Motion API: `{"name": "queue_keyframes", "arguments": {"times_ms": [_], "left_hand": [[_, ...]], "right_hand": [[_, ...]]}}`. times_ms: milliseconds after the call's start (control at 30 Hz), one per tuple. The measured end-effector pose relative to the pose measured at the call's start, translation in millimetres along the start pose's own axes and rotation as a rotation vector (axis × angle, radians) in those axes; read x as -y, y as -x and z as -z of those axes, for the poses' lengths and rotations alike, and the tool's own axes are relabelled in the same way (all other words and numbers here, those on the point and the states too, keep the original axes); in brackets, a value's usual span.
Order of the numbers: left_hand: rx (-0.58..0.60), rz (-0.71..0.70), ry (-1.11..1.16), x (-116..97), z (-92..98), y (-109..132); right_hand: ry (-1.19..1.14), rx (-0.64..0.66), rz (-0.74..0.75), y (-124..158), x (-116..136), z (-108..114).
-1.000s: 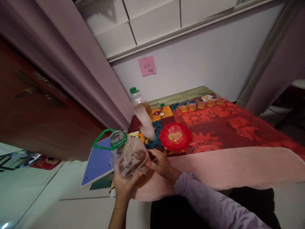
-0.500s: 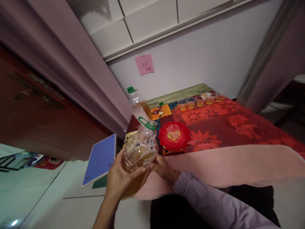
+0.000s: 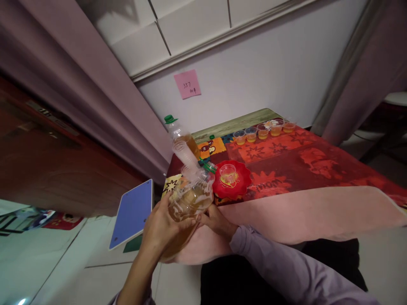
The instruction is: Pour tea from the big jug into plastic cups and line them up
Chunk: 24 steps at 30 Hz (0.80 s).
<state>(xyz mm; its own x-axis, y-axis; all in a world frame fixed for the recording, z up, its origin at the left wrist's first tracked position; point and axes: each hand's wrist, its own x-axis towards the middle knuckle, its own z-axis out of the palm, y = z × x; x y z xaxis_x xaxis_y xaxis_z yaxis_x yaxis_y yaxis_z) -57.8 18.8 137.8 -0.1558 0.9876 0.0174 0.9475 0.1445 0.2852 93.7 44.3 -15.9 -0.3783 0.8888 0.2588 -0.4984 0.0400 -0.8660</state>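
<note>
Between both hands I hold a large clear plastic bottle (image 3: 189,201) of amber liquid, its uncapped mouth tilted toward a red scalloped plate (image 3: 243,180). My left hand (image 3: 163,224) wraps round its left side. On its right side, low down, my right hand (image 3: 218,220) grips it, the fingers partly hidden behind it. A small clear plastic cup (image 3: 228,173) sits on the plate, and the bottle's mouth is close to it. I cannot make out liquid running out. A stack of clear cups (image 3: 186,154) stands just behind the bottle.
Behind the stack stands a second bottle (image 3: 187,140) with a green cap. A loose green cap (image 3: 212,137) lies near the table's back edge. Several cups with amber liquid (image 3: 263,133) line the back of the red patterned tablecloth (image 3: 286,165). A blue board (image 3: 132,212) is at the left.
The held bottle has tipped further to the right, bringing its mouth down close to the cup on the plate. Both hands still hold it. My view has shifted slightly.
</note>
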Motion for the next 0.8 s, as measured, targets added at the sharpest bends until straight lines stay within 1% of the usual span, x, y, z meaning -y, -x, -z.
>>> {"name": "queue_keyframes", "arguments": {"times_ms": [100, 267, 333, 433, 600, 800], "left_hand": [[0.016, -0.033, -0.063, -4.0, 2.7, -3.6], [0.051, -0.055, -0.105, -12.0, 7.3, -10.1], [0.069, -0.067, -0.115, -15.9, 8.8, -12.6], [0.061, -0.075, -0.157, -20.9, 10.0, -15.4], [0.058, -0.077, -0.238, -26.5, 10.8, -17.0], [0.049, -0.091, -0.277, -33.4, 13.2, -18.2]], "right_hand": [[-0.045, 0.002, -0.027, -0.4, -0.3, -1.1], [-0.061, -0.066, -0.080, 1.7, 3.2, -2.2], [-0.096, -0.060, -0.098, 3.0, 5.0, -1.8], [-0.133, -0.035, -0.142, 4.2, 6.4, -0.4], [-0.170, -0.050, -0.157, 4.1, 6.1, 0.7], [-0.210, -0.051, -0.189, 4.7, 2.6, 1.1]]}}
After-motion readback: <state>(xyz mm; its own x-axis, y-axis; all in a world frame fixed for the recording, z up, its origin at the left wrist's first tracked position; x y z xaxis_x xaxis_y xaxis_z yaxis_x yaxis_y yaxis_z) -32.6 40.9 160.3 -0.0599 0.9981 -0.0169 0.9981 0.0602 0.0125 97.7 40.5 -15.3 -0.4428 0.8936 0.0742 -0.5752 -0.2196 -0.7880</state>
